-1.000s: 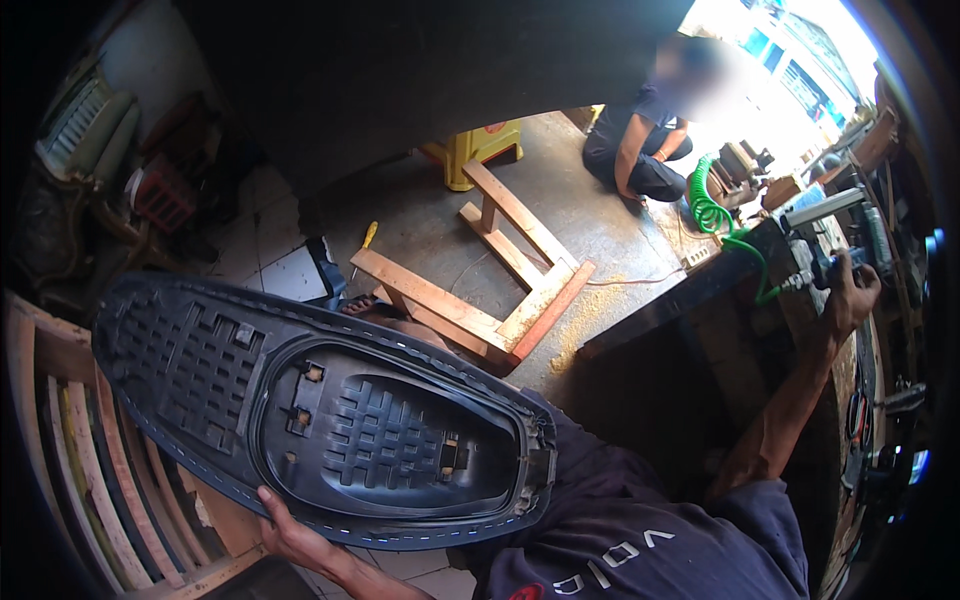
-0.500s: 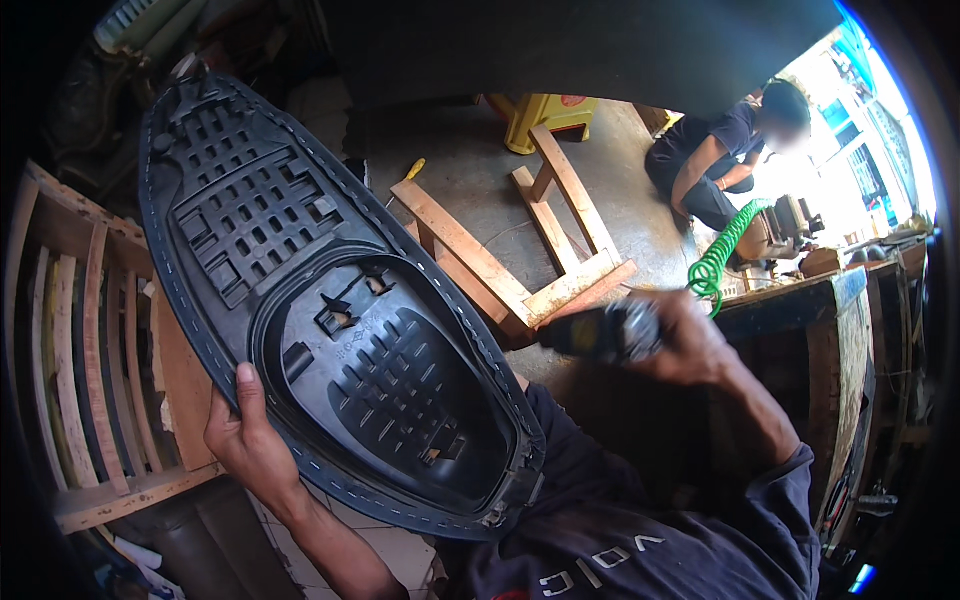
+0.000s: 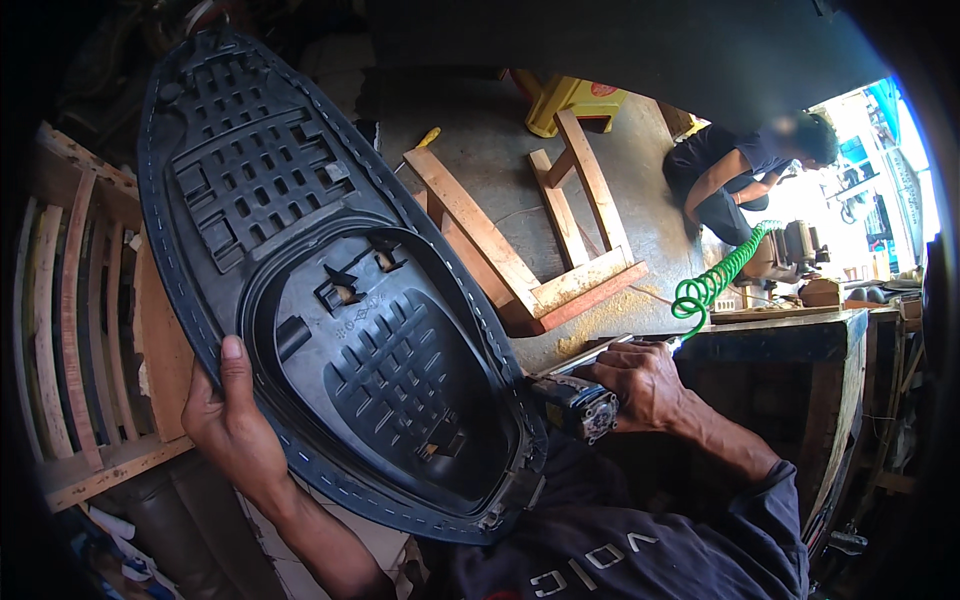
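Note:
A long black motorcycle seat lies tilted in front of me with its plastic underside facing up. Staples run along the dark cover folded over its rim. My left hand grips the seat's left edge, thumb on top and the other fingers partly hidden beneath. In my right hand is an air staple gun, fingers wrapped around it. Its nose is at the seat's right edge near the lower end; whether it touches is unclear. A green coiled air hose runs up from beside that hand.
Wooden frame pieces stand on the floor beyond the seat, with sawdust near them. A slatted wooden frame is at left, and a workbench at right. Farther back are a yellow stool and a crouching person.
My right hand has brought the staple gun down and left to the seat's right edge. The left hand keeps its grip. The view has shifted slightly.

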Demonstrator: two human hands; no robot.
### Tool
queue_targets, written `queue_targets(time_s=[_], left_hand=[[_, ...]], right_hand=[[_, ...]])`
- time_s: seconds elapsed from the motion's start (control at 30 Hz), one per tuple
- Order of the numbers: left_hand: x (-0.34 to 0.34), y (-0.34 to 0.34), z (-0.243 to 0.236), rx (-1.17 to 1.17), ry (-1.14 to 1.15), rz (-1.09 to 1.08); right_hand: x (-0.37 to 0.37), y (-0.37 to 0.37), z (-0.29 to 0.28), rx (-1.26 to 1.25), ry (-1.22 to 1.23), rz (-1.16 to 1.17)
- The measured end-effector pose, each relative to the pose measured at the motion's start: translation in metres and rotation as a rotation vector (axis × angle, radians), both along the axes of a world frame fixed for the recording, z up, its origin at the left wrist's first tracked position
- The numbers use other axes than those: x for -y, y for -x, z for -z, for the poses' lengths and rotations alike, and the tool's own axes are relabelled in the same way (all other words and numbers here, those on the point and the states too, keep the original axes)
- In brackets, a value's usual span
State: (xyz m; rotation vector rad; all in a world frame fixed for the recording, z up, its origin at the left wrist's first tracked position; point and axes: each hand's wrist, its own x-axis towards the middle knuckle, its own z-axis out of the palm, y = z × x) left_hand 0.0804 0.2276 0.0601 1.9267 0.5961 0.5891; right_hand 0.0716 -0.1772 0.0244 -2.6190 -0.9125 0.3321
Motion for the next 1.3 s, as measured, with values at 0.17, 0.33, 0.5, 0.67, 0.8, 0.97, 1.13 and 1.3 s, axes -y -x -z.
queue_targets(time_s=[0.17, 0.33, 0.5, 0.67, 0.8, 0.97, 1.13, 1.3], left_hand=[[-0.001, 0.0, 0.0, 0.017, 0.006, 0.001], [-0.005, 0.0, 0.0, -0.048, 0.041, 0.03], [-0.004, 0.001, 0.003, -0.004, -0.028, -0.008], [-0.007, 0.001, 0.005, 0.003, -0.041, -0.006], [-0.011, 0.002, 0.01, -0.02, 0.006, -0.034], [-0.013, 0.003, 0.013, -0.012, 0.043, -0.042], [-0.013, 0.004, 0.011, -0.025, 0.018, -0.042], [-0.013, 0.004, 0.011, -0.011, -0.004, -0.017]], right_hand=[[0.002, 0.014, -0.01, -0.018, 0.016, -0.007], [0.009, 0.032, -0.009, -0.058, 0.027, 0.017], [0.02, 0.051, -0.01, -0.146, 0.02, 0.053], [0.028, 0.074, -0.012, -0.148, 0.027, 0.032], [0.029, 0.086, -0.01, -0.151, 0.011, 0.085], [0.024, 0.092, -0.006, -0.096, -0.011, 0.124], [0.017, 0.086, -0.005, -0.041, 0.014, 0.115], [0.008, 0.078, -0.005, -0.039, 0.073, 0.083]])
